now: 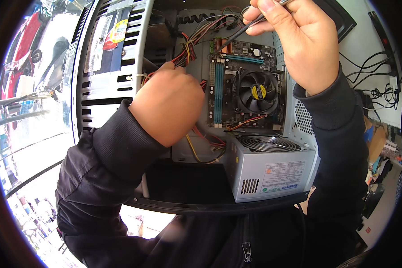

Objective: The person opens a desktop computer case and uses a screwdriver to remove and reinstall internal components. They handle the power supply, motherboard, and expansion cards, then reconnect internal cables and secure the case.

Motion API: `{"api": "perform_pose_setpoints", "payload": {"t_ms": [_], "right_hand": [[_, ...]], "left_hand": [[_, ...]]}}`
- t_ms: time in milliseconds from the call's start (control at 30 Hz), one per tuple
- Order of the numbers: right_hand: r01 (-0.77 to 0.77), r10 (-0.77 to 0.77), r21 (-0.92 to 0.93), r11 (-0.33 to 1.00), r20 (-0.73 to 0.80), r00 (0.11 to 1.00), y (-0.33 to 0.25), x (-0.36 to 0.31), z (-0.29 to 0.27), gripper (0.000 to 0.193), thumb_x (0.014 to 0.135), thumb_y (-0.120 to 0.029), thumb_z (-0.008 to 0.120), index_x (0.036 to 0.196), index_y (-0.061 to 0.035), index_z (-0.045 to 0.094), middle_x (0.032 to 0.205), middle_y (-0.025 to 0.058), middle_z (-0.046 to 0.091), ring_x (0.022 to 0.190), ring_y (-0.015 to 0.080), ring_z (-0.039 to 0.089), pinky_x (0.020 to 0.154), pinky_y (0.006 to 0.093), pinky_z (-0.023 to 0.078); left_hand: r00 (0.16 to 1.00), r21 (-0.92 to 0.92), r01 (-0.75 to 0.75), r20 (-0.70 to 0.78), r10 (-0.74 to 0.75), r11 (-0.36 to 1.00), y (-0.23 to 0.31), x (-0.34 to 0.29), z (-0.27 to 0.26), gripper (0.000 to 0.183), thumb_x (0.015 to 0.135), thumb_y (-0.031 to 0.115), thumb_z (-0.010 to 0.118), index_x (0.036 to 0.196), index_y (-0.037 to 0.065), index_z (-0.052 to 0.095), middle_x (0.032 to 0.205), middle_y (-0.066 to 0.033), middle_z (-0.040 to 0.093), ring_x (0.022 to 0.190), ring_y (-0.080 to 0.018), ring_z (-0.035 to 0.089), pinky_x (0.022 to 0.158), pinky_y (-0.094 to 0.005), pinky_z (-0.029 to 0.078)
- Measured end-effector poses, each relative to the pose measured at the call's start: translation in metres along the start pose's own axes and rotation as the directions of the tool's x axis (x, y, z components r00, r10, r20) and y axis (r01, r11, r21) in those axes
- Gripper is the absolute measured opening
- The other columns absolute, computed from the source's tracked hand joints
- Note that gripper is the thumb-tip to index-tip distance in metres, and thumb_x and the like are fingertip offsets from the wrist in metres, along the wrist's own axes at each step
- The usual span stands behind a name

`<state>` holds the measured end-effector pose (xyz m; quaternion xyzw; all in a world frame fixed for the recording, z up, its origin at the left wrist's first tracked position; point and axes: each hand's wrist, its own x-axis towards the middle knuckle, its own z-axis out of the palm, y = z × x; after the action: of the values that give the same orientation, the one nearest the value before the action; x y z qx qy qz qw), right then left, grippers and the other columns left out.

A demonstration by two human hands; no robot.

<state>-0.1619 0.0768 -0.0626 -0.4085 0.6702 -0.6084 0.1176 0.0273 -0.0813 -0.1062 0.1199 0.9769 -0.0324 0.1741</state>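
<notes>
My right hand (306, 42) pinches slim dark tweezers (250, 27) at the top of the view. Their tapering point reaches down-left toward the corner of the motherboard (230, 96), by its green and orange connectors (222, 46). Whether the tip touches the board I cannot tell. My left hand (169, 102) is closed beside the drive cage, around a bundle of coloured cables (190, 50); its fingertips are hidden beneath the hand. A black cooling fan (257, 92) with a yellow centre sits on the board, beside blue-green memory slots (218, 98).
The computer case lies open before me. A grey power supply (272, 167) fills its near right corner, and a slotted metal drive cage (114, 58) stands at left. Loose yellow and red wires (196, 152) run between them. Black cables (375, 67) trail outside at the right.
</notes>
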Motion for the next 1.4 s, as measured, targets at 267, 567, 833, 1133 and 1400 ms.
{"api": "perform_pose_setpoints", "payload": {"t_ms": [267,567,833,1133,1400], "right_hand": [[0.051,-0.053,0.016,0.999,0.143,0.988,0.004,0.006,-0.002,0.017,0.104,-0.009,0.055,0.101,0.0056,0.062,0.091,0.0082,0.065,0.080,0.0136,0.066,0.073,0.0267,0.057],[0.205,-0.140,-0.135,0.969,0.383,0.913,-0.028,0.024,0.009,0.016,0.098,-0.010,0.055,0.093,0.0032,0.063,0.079,0.0093,0.065,0.068,0.0160,0.061,0.063,0.0292,0.048],[0.248,-0.235,0.010,0.969,0.356,0.904,-0.004,0.026,0.021,0.015,0.096,-0.009,0.055,0.090,0.0028,0.063,0.073,0.0098,0.062,0.063,0.0181,0.060,0.060,0.0310,0.047],[0.424,-0.405,0.004,0.906,0.309,0.861,0.017,0.030,0.015,0.017,0.096,-0.008,0.055,0.088,0.0040,0.064,0.074,0.0106,0.064,0.065,0.0201,0.064,0.061,0.0315,0.049],[0.211,-0.198,-0.026,0.977,0.248,0.948,0.005,0.019,0.015,0.017,0.098,-0.008,0.054,0.092,0.0040,0.064,0.075,0.0073,0.065,0.063,0.0130,0.063,0.059,0.0264,0.050]], "left_hand": [[1.000,0.017,0.011,0.012,-0.011,1.000,0.001,-0.001,0.000,0.031,0.080,0.010,0.061,0.107,-0.005,0.067,0.091,-0.0098,0.068,0.092,-0.0248,0.064,0.087,-0.0345,0.047],[0.998,-0.011,-0.014,-0.060,0.014,1.000,-0.003,0.000,0.008,0.025,0.080,0.011,0.061,0.100,-0.003,0.067,0.084,-0.0096,0.067,0.087,-0.0257,0.064,0.084,-0.0355,0.047],[0.998,-0.034,-0.015,-0.053,0.014,0.999,-0.002,-0.001,0.005,0.018,0.080,0.011,0.061,0.093,0.000,0.065,0.082,-0.0097,0.067,0.084,-0.0262,0.065,0.083,-0.0360,0.047],[0.998,-0.029,-0.015,-0.064,0.013,0.999,-0.002,-0.001,0.005,0.017,0.081,0.011,0.060,0.093,0.000,0.065,0.081,-0.0094,0.066,0.083,-0.0260,0.065,0.083,-0.0356,0.047],[0.998,-0.051,-0.025,-0.058,0.022,0.998,-0.003,-0.002,0.005,0.017,0.081,0.011,0.059,0.093,0.000,0.066,0.081,-0.0099,0.066,0.083,-0.0266,0.065,0.083,-0.0360,0.048]]}}
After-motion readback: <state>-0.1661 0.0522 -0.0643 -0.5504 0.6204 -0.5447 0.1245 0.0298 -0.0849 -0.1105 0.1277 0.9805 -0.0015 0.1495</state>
